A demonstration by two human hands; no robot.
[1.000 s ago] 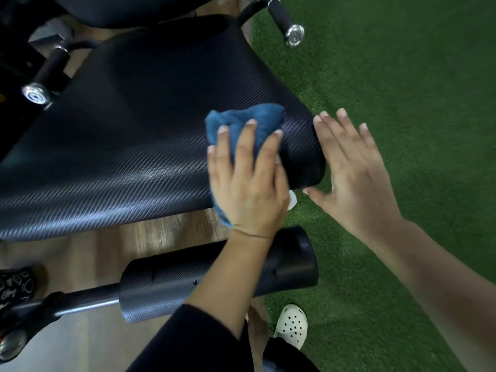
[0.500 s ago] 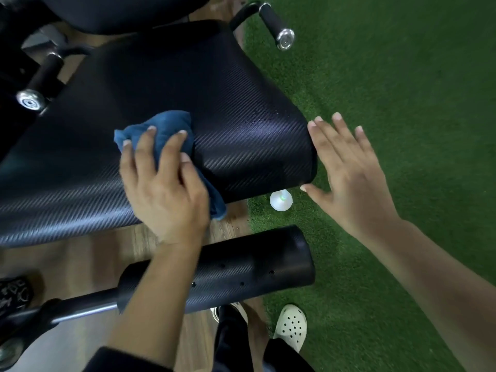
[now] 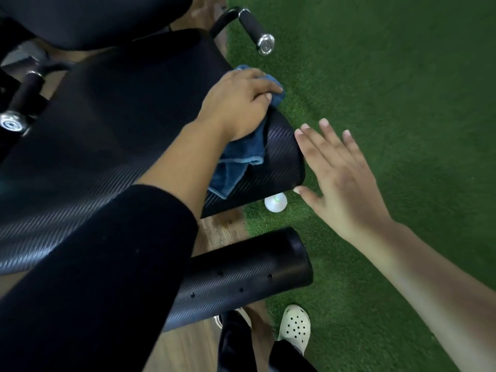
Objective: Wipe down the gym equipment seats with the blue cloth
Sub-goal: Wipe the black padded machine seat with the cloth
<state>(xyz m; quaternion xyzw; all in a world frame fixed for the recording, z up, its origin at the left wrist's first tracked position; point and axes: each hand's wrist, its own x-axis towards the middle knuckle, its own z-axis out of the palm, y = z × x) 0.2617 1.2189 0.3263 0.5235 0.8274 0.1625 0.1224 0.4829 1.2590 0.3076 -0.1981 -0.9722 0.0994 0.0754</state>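
Cloth (image 3: 234,167) on seat (image 3: 120,116), right edge

Green turf (image 3: 389,76), wooden floor strip (image 3: 222,229), black perforated roller pad (image 3: 241,275), small white ball (image 3: 275,202) on turf, white clog (image 3: 295,326), chrome-capped right handle (image 3: 264,45), chrome-capped left handle (image 3: 10,124).

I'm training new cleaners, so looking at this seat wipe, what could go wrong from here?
The blue cloth hangs past the seat edge under the left hand; it could slip onto the turf. A stroke further up might knock knuckles on the chrome-capped handle.
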